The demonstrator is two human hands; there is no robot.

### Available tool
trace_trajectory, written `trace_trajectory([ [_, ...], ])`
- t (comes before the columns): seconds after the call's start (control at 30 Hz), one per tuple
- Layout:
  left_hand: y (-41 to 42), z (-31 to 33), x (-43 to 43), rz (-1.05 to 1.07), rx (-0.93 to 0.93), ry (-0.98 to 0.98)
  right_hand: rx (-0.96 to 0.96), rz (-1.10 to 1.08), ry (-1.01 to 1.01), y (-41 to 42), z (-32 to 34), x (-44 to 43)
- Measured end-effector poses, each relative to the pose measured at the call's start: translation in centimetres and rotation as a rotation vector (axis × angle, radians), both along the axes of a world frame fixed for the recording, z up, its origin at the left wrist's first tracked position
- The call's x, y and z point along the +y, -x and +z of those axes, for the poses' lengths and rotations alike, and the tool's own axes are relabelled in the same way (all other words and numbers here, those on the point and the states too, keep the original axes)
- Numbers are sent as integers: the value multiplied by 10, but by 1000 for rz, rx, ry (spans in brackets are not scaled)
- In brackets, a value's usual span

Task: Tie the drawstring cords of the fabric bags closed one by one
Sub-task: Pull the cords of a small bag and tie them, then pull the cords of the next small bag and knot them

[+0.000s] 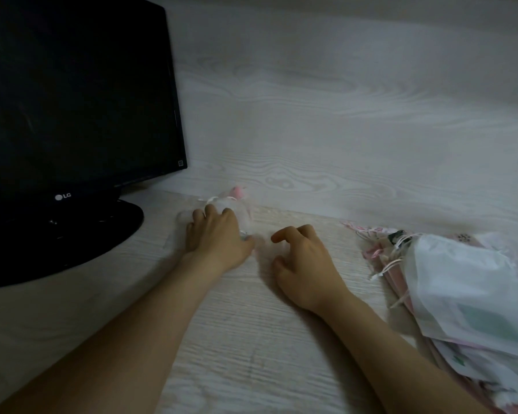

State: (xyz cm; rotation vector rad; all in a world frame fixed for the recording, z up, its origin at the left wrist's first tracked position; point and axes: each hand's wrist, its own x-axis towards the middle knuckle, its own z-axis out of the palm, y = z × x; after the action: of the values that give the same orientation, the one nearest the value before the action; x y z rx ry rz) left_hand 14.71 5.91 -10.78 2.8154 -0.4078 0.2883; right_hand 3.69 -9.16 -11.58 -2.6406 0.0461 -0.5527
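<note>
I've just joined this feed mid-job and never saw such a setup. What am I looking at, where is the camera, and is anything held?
There is no machine: a person works with bare hands, and the single picture comes from a camera on their head, looking down at a pale wood-grain desk. The left hand rests on a small sheer bag near a black monitor; whether it grips is unclear. The right hand is loosely curled, holding nothing. A pile of fabric bags lies at the right.

sheer bag (237, 209) | desk rear, cinched | bag pile (461, 282) | right
</note>
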Motion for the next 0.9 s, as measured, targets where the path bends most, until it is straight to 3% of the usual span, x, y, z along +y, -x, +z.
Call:
trace_trajectory([
  [0.17,-15,-12,6,-94,-97,170,7,-14,-15,3,2,0],
  [0.43,-25,-24,4,-227,-145,116,20,-32,-23,6,3,-1],
  [0.57,-7,-14,-7,-391,-228,270,-51,-82,31,8,6,-5],
  [0.73,35,-9,-31,-635,-25,293,-166,-241,219,24,31,-12],
  [0.9,58,-14,-49,-770,40,259,-13,-439,439,47,49,-28],
])
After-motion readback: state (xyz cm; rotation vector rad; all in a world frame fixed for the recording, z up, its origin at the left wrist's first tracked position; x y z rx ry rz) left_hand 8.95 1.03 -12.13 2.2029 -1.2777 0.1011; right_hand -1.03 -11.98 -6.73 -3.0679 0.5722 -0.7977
